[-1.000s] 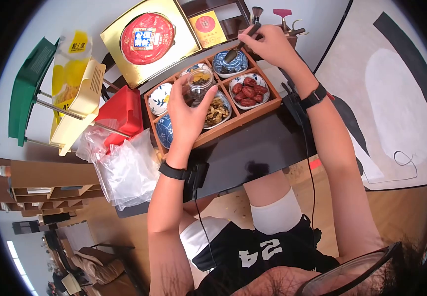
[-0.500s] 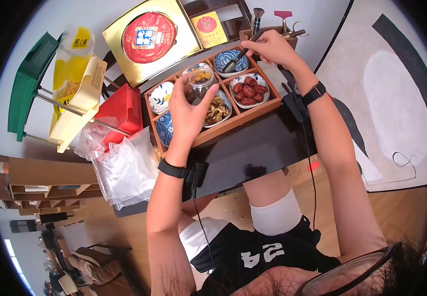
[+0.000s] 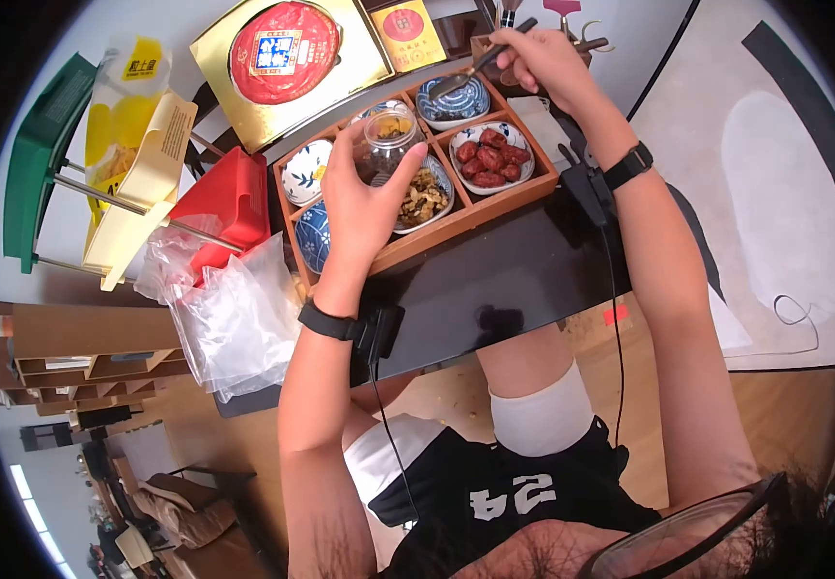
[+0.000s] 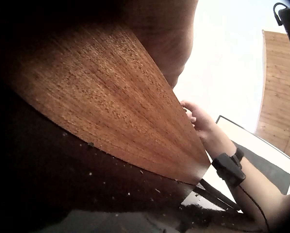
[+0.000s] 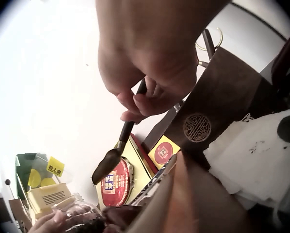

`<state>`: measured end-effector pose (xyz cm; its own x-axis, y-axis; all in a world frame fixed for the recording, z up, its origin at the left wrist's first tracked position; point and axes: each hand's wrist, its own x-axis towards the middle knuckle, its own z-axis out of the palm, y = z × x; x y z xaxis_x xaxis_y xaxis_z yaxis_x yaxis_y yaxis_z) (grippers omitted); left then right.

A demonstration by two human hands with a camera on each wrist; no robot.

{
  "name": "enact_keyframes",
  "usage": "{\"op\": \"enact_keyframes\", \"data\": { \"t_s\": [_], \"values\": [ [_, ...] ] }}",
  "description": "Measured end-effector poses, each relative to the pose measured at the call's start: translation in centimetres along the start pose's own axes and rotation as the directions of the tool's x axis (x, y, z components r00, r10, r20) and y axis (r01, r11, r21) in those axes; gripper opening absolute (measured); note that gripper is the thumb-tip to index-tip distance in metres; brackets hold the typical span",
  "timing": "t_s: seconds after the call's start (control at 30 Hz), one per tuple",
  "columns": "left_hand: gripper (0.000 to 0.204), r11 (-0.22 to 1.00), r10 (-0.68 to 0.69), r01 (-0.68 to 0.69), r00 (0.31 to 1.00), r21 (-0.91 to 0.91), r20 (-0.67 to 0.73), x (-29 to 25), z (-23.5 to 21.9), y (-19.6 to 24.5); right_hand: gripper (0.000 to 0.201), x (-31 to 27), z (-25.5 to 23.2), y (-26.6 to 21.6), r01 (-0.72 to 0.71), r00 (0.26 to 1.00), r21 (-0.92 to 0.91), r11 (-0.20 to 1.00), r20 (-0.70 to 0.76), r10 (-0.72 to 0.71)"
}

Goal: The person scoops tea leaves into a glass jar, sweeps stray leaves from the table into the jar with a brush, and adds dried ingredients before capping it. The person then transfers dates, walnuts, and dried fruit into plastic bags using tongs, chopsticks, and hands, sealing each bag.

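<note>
In the head view my left hand (image 3: 364, 201) grips a clear jar (image 3: 389, 145) with dark and yellowish contents, above the wooden divided tray (image 3: 475, 217). My right hand (image 3: 551, 66) pinches the dark handle of a small scoop (image 3: 450, 85), its head over the blue wave-patterned bowl (image 3: 456, 104) at the tray's back right. Nearby are a bowl of red dates (image 3: 491, 159) and a bowl of walnut pieces (image 3: 424, 198). The right wrist view shows the scoop (image 5: 108, 163) hanging tilted from my right hand (image 5: 149, 63), with dark matter on it.
Behind the tray stand a gold box with a red disc (image 3: 287, 53) and a small yellow box (image 3: 408, 35). Red, cream and green holders and clear plastic bags (image 3: 234, 318) lie left. A dark wooden holder (image 5: 215, 92) and white cloth (image 5: 256, 155) are beside my right hand.
The scoop has shifted in my right hand, its handle now lying flatter than at first, with the head still over the wave-patterned bowl. My left hand keeps its grip on the jar.
</note>
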<state>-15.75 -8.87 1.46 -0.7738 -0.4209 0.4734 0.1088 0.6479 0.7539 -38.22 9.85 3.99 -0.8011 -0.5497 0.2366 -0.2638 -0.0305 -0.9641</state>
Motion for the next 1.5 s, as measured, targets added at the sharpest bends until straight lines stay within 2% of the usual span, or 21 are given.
{"op": "enact_keyframes", "data": {
  "t_s": [0.07, 0.2, 0.27, 0.33, 0.4, 0.47, 0.53, 0.57, 0.6, 0.67, 0.7, 0.87, 0.97, 1.03, 1.17, 1.23, 1.27, 1.33, 1.37, 1.43, 1.5],
  "values": [
    [0.062, 0.998, -0.038, 0.039, 0.999, -0.052, 0.012, 0.0, 0.0, 0.3, 0.041, -0.2, 0.8, -0.3, 0.035, 0.999, 0.057, 0.998, -0.038, -0.033],
    [0.063, 1.000, -0.003, 0.003, 1.000, -0.016, 0.006, 0.0, -0.1, 0.4, 0.039, -0.5, 1.9, -1.6, 0.056, 0.997, -0.018, 0.998, 0.063, -0.054],
    [0.063, 1.000, -0.001, 0.001, 1.000, -0.012, 0.006, 0.1, -0.1, 0.5, 0.030, -1.7, 3.4, -2.6, 0.234, 0.965, 0.000, 0.972, 0.125, -0.232],
    [0.063, 1.000, 0.002, -0.002, 1.000, -0.014, 0.016, 0.0, -0.1, 0.5, 0.025, -1.5, 3.3, -2.0, 0.256, 0.950, 0.000, 0.967, 0.182, -0.252],
    [0.063, 0.997, -0.064, 0.064, 0.998, -0.051, 0.017, 0.0, 0.0, 0.4, 0.024, -1.7, 3.2, -2.5, 0.294, 0.944, 0.034, 0.955, 0.146, -0.296],
    [0.062, 0.998, -0.036, 0.037, 0.999, -0.060, 0.016, 0.0, 0.0, 0.3, 0.021, -0.8, 2.5, -1.3, 0.298, 0.951, 0.000, 0.955, 0.086, -0.296],
    [0.063, 1.000, -0.012, 0.012, 1.000, -0.017, 0.000, 0.0, 0.0, -0.1, 0.019, 0.9, 1.7, 0.8, 0.312, 0.943, -0.022, 0.950, -0.115, -0.312],
    [0.063, 1.000, -0.008, 0.008, 1.000, -0.019, 0.001, 0.1, -0.1, 0.1, 0.023, 0.8, 1.4, 0.7, 0.317, 0.935, -0.140, 0.938, -0.121, -0.333],
    [0.063, 0.999, -0.022, 0.022, 1.000, -0.025, 0.009, 0.1, -0.1, 0.3, 0.023, 0.7, 1.5, 0.9, 0.318, 0.934, -0.143, 0.937, -0.124, -0.336],
    [0.064, 0.999, -0.031, 0.031, 0.999, -0.034, 0.016, 0.1, -0.1, 0.5, 0.039, 0.5, 2.1, 1.1, 0.371, 0.855, -0.474, 0.799, -0.162, -0.493],
    [0.064, 0.999, -0.037, 0.038, 0.999, -0.034, 0.016, 0.0, -0.1, 0.5, 0.039, 0.7, 2.1, 1.5, 0.296, 0.880, -0.578, 0.760, -0.145, -0.453],
    [0.065, 0.999, -0.044, 0.045, 0.999, -0.025, 0.015, 0.1, -0.1, 0.2, 0.040, 1.0, 1.7, 2.7, 0.170, 0.952, -0.618, 0.767, -0.099, -0.290],
    [0.066, 0.999, -0.033, 0.033, 0.999, -0.012, 0.011, 0.0, -0.1, 0.3, 0.040, 0.8, 1.4, 2.5, 0.119, 0.985, -0.473, 0.873, -0.057, -0.165],
    [0.066, 0.999, -0.048, 0.048, 0.999, 0.000, 0.018, 0.0, -0.2, 0.6, 0.039, 0.7, 1.2, 1.9, -0.044, 0.998, -0.306, 0.951, -0.046, 0.031],
    [0.066, 0.999, -0.044, 0.044, 0.999, -0.003, 0.009, 0.0, -0.1, 0.4, 0.037, 0.1, 0.9, 0.8, -0.105, 0.992, -0.176, 0.979, -0.093, 0.090],
    [0.063, 0.997, -0.042, 0.044, 0.999, -0.059, 0.028, 0.0, -0.1, 0.4, 0.033, 0.5, 0.6, 0.8, -0.124, 0.992, 0.015, 0.992, -0.024, 0.124],
    [0.063, 0.997, -0.043, 0.045, 0.999, -0.059, 0.027, 0.0, -0.1, 0.4, 0.033, 0.3, 0.9, 0.3, -0.124, 0.992, 0.015, 0.992, -0.023, 0.125],
    [0.060, 1.000, -0.008, 0.008, 1.000, -0.005, 0.020, 0.1, -0.1, 0.4, 0.026, -0.2, 1.8, -0.6, 0.043, 0.998, 0.128, 0.991, 0.048, -0.049],
    [0.060, 1.000, -0.009, 0.009, 1.000, -0.005, 0.020, 0.1, -0.1, 0.5, 0.026, -0.7, 2.3, -1.2, 0.042, 0.998, 0.129, 0.991, 0.048, -0.049],
    [0.058, 0.998, -0.056, 0.056, 0.998, -0.016, 0.026, 0.0, -0.2, 0.8, 0.022, -1.4, 3.2, -2.2, 0.264, 0.951, 0.033, 0.964, 0.154, -0.266],
    [0.058, 0.999, -0.042, 0.042, 0.999, -0.010, 0.022, 0.0, -0.2, 0.6, 0.021, -1.2, 3.4, -1.8, 0.317, 0.934, 0.016, 0.948, 0.167, -0.315]
  ]
}}
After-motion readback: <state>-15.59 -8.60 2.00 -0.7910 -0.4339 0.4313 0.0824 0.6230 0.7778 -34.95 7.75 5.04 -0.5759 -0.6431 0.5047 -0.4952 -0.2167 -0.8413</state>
